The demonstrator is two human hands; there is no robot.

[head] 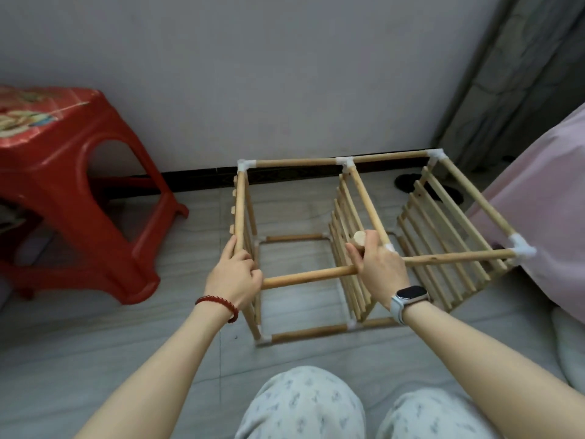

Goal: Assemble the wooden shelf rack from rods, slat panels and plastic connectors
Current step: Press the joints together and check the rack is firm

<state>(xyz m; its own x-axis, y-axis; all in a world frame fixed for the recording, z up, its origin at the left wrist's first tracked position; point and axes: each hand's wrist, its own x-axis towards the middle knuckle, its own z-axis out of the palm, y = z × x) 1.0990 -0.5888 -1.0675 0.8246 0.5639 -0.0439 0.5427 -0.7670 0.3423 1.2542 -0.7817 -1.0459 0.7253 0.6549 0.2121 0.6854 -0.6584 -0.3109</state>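
Right hand (378, 264): fingers curled round the near middle joint of the rack (364, 242), the round cut end of a short rod (359, 238) showing just above the knuckles; thumb hidden, so the exact pinch cannot be told. Left hand (234, 278): fingers wrapped about the near left corner, where the near horizontal rod (308, 276) meets the left upright rod (239, 210); the fingertips lie along that upright. Whether a connector sits under either palm is hidden.

The rack lies on its side on the tiled floor (158, 343), directly ahead of the knees, against the wall. 3 slat panels stand in it: left, middle (348, 248) and right (443, 242). White plastic connectors show at the far corners (243, 164) and at the near right corner (519, 247).

Judgement: step in hand is seating the near top rod into its 2 end joints; the frame looks close to complete.

To do well:
1. Push along the rod's axis, both hands toward each other, not downward, or the sockets may cock.
2. Brace the left corner firm while the right drives the joint home.
3. Check the rod end is square to the socket before pressing.
4. Risk: the far joints may spring loose under side load; inspect afterward.

Red stool (63, 185) stands left, apart from the work.
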